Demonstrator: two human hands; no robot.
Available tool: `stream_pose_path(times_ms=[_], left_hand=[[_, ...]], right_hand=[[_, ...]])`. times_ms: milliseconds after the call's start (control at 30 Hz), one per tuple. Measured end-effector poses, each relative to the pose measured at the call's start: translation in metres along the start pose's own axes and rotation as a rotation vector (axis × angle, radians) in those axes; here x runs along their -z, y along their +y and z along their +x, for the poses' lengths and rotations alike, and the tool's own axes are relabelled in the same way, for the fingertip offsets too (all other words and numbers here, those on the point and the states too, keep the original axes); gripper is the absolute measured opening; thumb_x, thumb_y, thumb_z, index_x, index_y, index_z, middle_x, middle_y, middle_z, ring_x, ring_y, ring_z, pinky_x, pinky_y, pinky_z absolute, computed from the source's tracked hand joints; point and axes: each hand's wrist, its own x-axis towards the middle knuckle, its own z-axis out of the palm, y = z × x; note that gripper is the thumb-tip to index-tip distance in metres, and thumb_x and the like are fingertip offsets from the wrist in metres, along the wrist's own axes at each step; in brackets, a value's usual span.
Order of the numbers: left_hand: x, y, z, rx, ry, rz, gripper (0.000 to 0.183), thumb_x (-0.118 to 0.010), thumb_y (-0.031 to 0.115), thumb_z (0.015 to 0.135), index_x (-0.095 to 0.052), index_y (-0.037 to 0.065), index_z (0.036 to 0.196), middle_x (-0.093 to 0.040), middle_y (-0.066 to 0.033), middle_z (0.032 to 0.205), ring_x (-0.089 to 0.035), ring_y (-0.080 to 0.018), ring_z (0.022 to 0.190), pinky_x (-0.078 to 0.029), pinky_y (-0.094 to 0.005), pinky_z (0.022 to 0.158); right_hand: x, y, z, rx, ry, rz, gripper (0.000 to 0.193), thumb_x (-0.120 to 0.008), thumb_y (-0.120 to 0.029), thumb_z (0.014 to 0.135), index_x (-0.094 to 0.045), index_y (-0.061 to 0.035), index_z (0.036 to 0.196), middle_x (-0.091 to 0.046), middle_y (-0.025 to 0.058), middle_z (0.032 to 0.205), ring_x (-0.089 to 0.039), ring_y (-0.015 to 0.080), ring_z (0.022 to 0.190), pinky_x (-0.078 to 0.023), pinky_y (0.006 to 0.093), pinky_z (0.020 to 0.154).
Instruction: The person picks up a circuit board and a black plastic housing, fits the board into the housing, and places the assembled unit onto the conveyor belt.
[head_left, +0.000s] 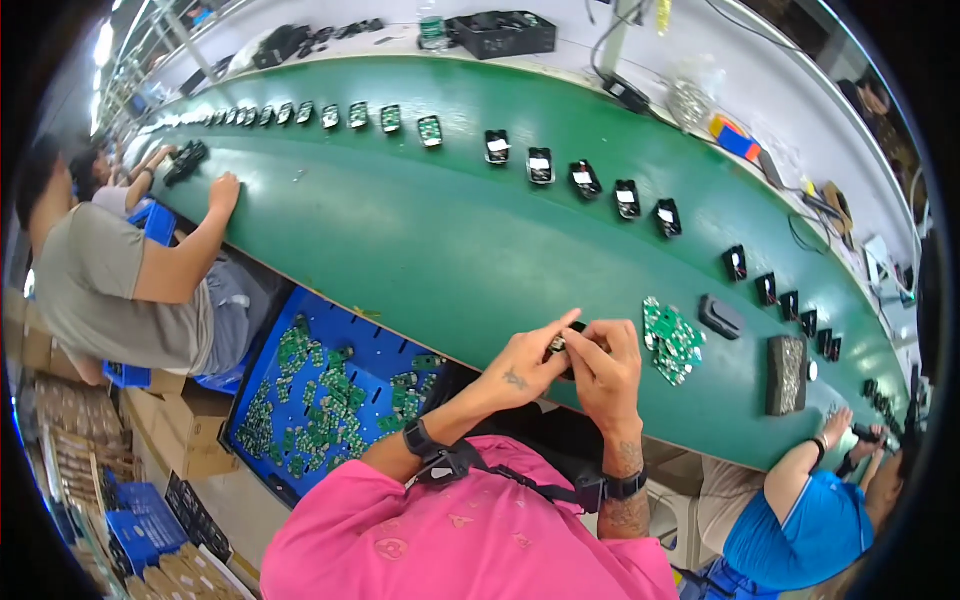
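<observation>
Close together over the near edge of the green bench, both my hands work on a small black plastic housing. My left hand is closed around it from the left. My right hand pinches at its top with thumb and forefinger; a small shiny part shows there, too small to name. Most of the housing is hidden behind my fingers. Just right of my hands lies a loose pile of green circuit boards. Beyond the pile rests a closed black case.
A curved row of black housings lines the green bench, some with green boards inside. A blue bin of circuit boards stands at my left. A dark rectangular block sits to the right. Co-workers sit on both sides.
</observation>
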Motion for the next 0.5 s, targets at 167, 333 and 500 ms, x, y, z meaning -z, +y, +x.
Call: stream_pose_path(times_ms=[167, 333, 500], left_hand=[[0.002, 0.019, -0.003, 0.06, 0.066, -0.096, 0.058, -0.056, 0.003, 0.096, -0.039, 0.004, 0.152, -0.053, 0.0009, 0.08, -0.048, -0.0056, 0.071, -0.045, -0.0243, 0.063], [-0.002, 0.035, -0.008, -0.166, 0.227, -0.031, 0.059, -0.055, -0.001, 0.095, -0.037, 0.002, 0.152, -0.065, -0.0073, 0.102, -0.059, -0.0087, 0.088, -0.051, -0.026, 0.075], [-0.007, 0.053, -0.013, -0.203, 0.248, 0.129, 0.061, -0.056, -0.001, 0.093, -0.037, 0.0, 0.151, -0.066, -0.018, 0.113, -0.066, -0.0189, 0.096, -0.053, -0.0301, 0.084]], right_hand=[[-0.006, -0.012, -0.005, -0.066, 0.166, 0.038, 0.016, -0.072, -0.001, 0.083, -0.071, -0.0037, 0.098, -0.063, 0.0091, 0.088, -0.059, 0.0271, 0.076, -0.048, 0.0365, 0.063], [0.001, -0.026, 0.0, -0.169, 0.192, 0.27, 0.008, -0.067, -0.001, 0.089, -0.067, -0.0015, 0.097, -0.069, 0.0119, 0.086, -0.065, 0.0286, 0.072, -0.052, 0.0366, 0.064], [0.007, -0.043, 0.0, -0.296, 0.254, 0.141, 0.004, -0.064, 0.0, 0.092, -0.063, -0.0006, 0.095, -0.066, 0.0131, 0.084, -0.064, 0.03, 0.07, -0.05, 0.0375, 0.061]])
